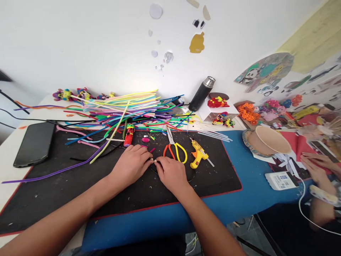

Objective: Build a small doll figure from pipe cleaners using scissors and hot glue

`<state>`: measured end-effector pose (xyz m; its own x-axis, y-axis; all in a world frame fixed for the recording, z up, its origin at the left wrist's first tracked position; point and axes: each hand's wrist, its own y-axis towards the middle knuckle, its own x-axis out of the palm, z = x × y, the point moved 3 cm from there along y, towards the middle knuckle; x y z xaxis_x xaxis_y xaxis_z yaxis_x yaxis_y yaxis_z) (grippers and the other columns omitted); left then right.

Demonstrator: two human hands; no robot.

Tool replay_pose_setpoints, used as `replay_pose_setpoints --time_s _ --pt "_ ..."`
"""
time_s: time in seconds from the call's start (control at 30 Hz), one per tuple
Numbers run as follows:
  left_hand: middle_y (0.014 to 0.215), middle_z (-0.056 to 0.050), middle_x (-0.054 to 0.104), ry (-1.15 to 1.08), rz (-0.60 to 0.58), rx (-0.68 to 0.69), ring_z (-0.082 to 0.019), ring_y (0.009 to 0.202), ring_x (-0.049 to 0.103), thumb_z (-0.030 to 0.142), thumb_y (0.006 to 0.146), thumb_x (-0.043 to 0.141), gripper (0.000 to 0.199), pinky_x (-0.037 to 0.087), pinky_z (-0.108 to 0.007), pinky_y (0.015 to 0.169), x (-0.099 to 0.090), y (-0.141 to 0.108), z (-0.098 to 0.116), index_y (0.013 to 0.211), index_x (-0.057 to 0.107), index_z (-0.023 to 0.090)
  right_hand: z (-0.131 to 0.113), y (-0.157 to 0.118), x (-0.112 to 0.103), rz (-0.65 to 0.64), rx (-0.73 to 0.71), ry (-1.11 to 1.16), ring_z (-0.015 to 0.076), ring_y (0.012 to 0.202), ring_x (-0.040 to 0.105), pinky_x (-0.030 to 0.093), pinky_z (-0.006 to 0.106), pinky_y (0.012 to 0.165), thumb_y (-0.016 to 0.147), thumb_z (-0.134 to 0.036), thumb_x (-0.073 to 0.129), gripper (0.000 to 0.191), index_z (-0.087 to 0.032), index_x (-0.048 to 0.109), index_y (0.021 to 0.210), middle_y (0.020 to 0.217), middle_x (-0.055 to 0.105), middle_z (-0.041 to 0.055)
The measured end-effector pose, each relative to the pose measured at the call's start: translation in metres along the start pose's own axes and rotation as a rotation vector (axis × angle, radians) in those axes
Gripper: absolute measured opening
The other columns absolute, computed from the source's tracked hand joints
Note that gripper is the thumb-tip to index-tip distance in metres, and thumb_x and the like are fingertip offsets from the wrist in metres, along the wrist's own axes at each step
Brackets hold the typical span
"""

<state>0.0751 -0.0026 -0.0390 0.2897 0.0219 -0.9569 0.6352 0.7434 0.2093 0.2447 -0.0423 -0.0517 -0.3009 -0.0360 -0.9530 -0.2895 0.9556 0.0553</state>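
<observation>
Over the middle of the black mat (pixel 210 185), my left hand (pixel 130 164) and my right hand (pixel 172 173) nearly meet, fingertips pinched around something too small to make out. Just beyond my left hand stands a red pipe-cleaner figure (pixel 129 136) with a green and yellow top. A small magenta coil (pixel 145 139) lies beside it. Scissors (pixel 171 139) with one orange and one yellow handle rest beyond my right hand. To their right is a yellow glue gun (pixel 198 154) with a clear stick in its back.
Many coloured pipe cleaners (pixel 125 106) are heaped behind the mat. A phone (pixel 36 144) lies left, a black thermos (pixel 202 93) leans at the back. Right are a bowl (pixel 273 140), a white device (pixel 281 180) and another person's hands (pixel 317 167) on red paper.
</observation>
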Motion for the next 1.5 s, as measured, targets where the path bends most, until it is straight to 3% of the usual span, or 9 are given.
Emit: replay_pose_setpoints --time_s 0.4,0.73,1.13,1.5 --pt "0.093 -0.008 0.073 0.069 -0.027 0.072 -0.030 0.091 0.067 0.019 0.103 0.058 0.018 0.041 -0.044 0.079 0.005 0.001 0.004 0.101 0.076 0.016 0.002 -0.001 0.002 0.064 -0.030 0.019 0.0210 0.085 0.077 0.044 0.030 0.071 0.109 -0.030 0.058 0.019 -0.021 0.074 0.109 0.096 0.082 0.0033" --pt "0.103 -0.010 0.078 -0.018 -0.014 0.052 -0.030 0.096 0.068 0.023 0.104 0.060 0.020 0.043 -0.045 0.084 0.007 -0.001 -0.004 0.112 0.077 0.016 0.003 -0.002 0.003 0.067 -0.025 0.047 0.0206 0.088 0.077 0.045 0.029 0.073 0.109 -0.030 0.057 0.018 -0.021 0.073 0.110 0.101 0.083 0.0044" --pt "0.091 -0.007 0.073 0.008 -0.011 0.093 -0.028 0.087 0.067 0.019 0.102 0.061 0.016 0.039 -0.042 0.078 0.005 0.001 -0.003 0.097 0.076 0.017 0.002 -0.002 0.002 0.074 -0.033 0.038 0.0210 0.085 0.077 0.044 0.029 0.071 0.108 -0.029 0.059 0.017 -0.020 0.073 0.109 0.097 0.082 0.0045" --pt "0.095 -0.007 0.076 0.015 -0.016 0.141 -0.026 0.090 0.068 0.020 0.105 0.057 0.020 0.040 -0.042 0.077 0.002 0.002 -0.007 0.106 0.077 0.018 0.002 -0.001 0.003 0.067 -0.033 0.045 0.0203 0.087 0.077 0.043 0.029 0.072 0.109 -0.029 0.058 0.018 -0.020 0.073 0.108 0.098 0.082 0.0042"
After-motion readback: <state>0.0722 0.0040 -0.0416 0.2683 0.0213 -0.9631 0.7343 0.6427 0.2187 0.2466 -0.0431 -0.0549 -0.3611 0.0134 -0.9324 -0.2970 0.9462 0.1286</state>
